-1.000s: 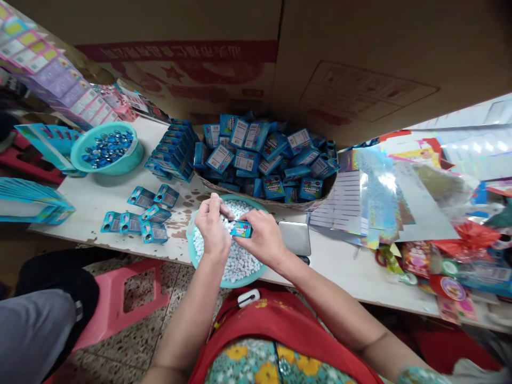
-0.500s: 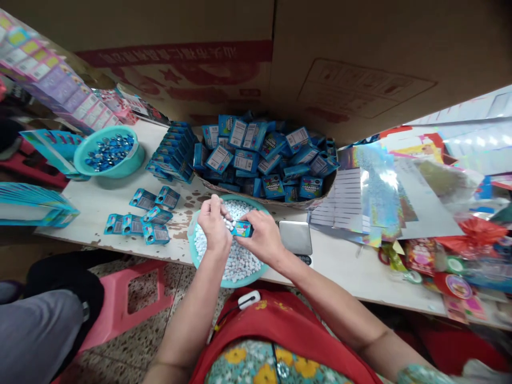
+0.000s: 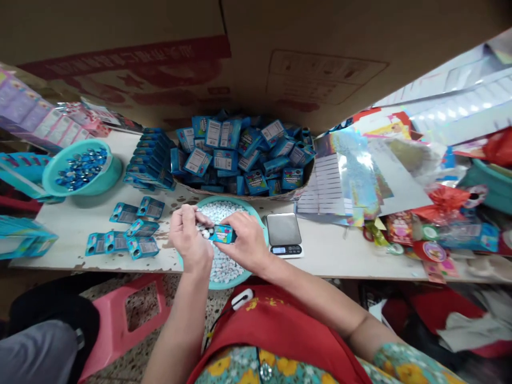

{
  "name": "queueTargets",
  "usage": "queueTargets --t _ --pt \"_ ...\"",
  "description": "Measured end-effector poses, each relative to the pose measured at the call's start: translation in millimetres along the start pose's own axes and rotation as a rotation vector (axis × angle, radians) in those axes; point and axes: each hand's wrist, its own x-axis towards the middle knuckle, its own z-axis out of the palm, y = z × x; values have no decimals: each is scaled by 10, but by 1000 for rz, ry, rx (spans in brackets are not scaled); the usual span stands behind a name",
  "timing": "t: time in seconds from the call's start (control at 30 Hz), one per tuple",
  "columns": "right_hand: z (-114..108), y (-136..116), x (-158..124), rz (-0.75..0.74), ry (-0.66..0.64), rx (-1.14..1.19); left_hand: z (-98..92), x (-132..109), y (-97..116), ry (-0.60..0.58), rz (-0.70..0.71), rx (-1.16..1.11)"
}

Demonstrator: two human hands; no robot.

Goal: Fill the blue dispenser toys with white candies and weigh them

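Observation:
Over a turquoise basin [image 3: 262,226] of small white candies [image 3: 227,266], both my hands are close together. My right hand [image 3: 250,242] grips a small blue candy box [image 3: 223,233] between thumb and fingers, its printed side facing up. Curled beside the box's left end is my left hand [image 3: 190,240], with a few white candies [image 3: 205,232] showing between its fingers. Whether any candies are inside the box, I cannot tell. Just right of the basin lies a small digital scale [image 3: 284,229] with a lit display.
Behind the basin, a carton tray [image 3: 244,194] is heaped with blue boxes. Several loose boxes [image 3: 126,229] lie to the left, near stacked ones [image 3: 150,157] and a bowl [image 3: 116,173] of blue wrapped pieces. A large cardboard box [image 3: 248,32] overhangs the back. Sheets [image 3: 324,186] lie right.
The view has turned a little to the right, showing more of the scale. My hands stay over the basin, holding the box and candies; more candies show at my left fingers.

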Motion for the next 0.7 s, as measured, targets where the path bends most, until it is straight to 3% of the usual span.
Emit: queueTargets --t 0.17,0.3,0.4,0.5,0.57,0.63,0.7 --pt "51 89 -77 8 -37 -39 71 -50 -100 -49 94 156" --pt "41 221 -138 36 -5 7 175 -187 -145 -88 106 124" --pt "-79 314 -186 46 -2 73 283 -283 -46 -138 65 63" --pt "-352 446 -296 67 23 219 324 -287 24 -188 14 -23" --pt "-576 601 -416 127 89 312 251 -240 -56 -131 28 -6" --pt "-757 832 -549 231 177 319 97 -188 -267 -64 78 157" --pt "-829 1130 -662 305 238 233 -94 -166 -553 -138 84 445"
